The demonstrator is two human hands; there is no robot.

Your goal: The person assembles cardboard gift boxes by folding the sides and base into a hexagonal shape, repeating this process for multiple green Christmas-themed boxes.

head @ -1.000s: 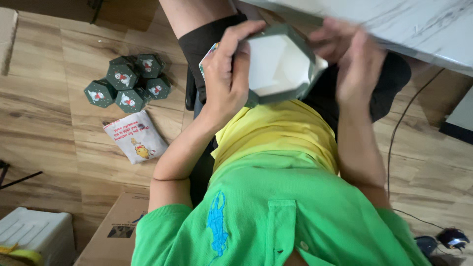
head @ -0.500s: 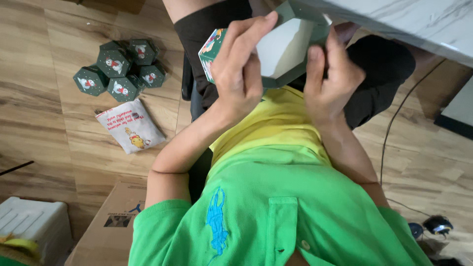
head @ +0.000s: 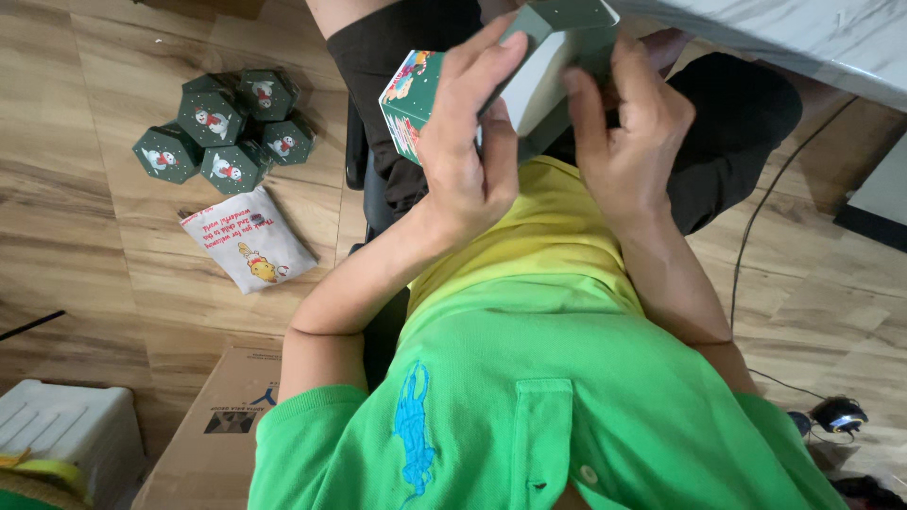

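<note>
Evidently mid-fold, the left hand (head: 468, 161) and right hand (head: 628, 132) both grip a green hexagonal cardboard box (head: 529, 71) above the lap, and pressing its open panels shut seems next.

Dark green hexagonal paper box (head: 529, 66) is being held up in front of the torso, above the lap, just under the edge of the marble-look tabletop. Box is tilting, its open side facing the camera and showing a plain white-grey inside. One outer side panel at the left is showing a colourful festive cartoon print with red trim; the flat dark green panel at the top is catching light. Box is looking only partly folded, panels not fully closed. Left hand (head: 468, 161) is wrapping over its left side, fingers lying across the opening; right hand (head: 628, 142) is gripping its right side, much of the box's lower part being hidden behind both.
</note>
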